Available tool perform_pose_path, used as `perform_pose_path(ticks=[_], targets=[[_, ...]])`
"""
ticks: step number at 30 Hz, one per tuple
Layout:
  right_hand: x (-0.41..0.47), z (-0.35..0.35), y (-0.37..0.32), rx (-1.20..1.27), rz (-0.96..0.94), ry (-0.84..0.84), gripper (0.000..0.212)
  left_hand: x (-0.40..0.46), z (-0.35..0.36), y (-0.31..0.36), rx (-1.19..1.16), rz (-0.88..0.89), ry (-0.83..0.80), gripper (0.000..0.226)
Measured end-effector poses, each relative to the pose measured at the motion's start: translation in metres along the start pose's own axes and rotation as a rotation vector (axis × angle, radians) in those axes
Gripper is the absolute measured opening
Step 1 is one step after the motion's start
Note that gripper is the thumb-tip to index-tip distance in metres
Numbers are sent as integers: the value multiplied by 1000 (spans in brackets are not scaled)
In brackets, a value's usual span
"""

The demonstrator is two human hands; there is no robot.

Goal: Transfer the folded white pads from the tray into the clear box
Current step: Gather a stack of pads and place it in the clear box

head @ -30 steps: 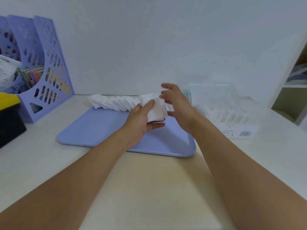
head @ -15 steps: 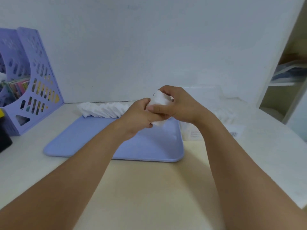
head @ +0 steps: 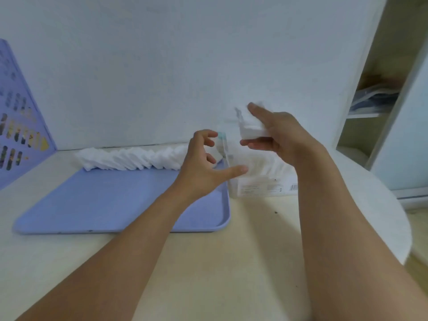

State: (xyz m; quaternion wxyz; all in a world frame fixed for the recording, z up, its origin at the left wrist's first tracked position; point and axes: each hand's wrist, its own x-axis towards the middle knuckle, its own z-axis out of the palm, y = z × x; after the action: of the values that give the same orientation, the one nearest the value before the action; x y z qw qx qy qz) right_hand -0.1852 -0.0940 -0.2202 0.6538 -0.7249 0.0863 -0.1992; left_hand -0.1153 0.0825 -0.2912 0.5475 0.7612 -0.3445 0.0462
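Note:
A row of folded white pads [head: 129, 159] lies along the far edge of the blue tray [head: 104, 205]. To the tray's right stands the clear box [head: 261, 179], with white pads inside it. My right hand [head: 280, 135] grips a small stack of white pads [head: 250, 128] between thumb and fingers, held in the air above the box. My left hand [head: 206, 163] hovers over the tray's right end with fingers spread and loosely curled, holding nothing.
A purple perforated file holder [head: 20, 130] stands at the far left against the white wall. An open shelf unit [head: 379, 107] rises at the right. The table's right edge [head: 393, 218] curves round near my right forearm.
The pad stack passed from both hands to my right hand alone, which carried it right and up over the box. My left hand let go and opened. The view shifted right.

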Motion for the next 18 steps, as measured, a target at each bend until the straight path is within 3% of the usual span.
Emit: perform_pose_path(ticks=[4, 7, 13, 18], targets=[[-2, 0, 1, -484, 177, 76, 53, -19, 1, -16, 226, 63, -234, 81], [-4, 8, 0, -453, 189, -5, 51, -16, 4, -20, 224, 57, -195, 63], [-3, 27, 2, -474, 209, -75, 54, -14, 5, -20, 206, 88, -203, 55], [2, 33, 10, -535, 369, -78, 43, -12, 4, -23, 113, 67, -251, 42]])
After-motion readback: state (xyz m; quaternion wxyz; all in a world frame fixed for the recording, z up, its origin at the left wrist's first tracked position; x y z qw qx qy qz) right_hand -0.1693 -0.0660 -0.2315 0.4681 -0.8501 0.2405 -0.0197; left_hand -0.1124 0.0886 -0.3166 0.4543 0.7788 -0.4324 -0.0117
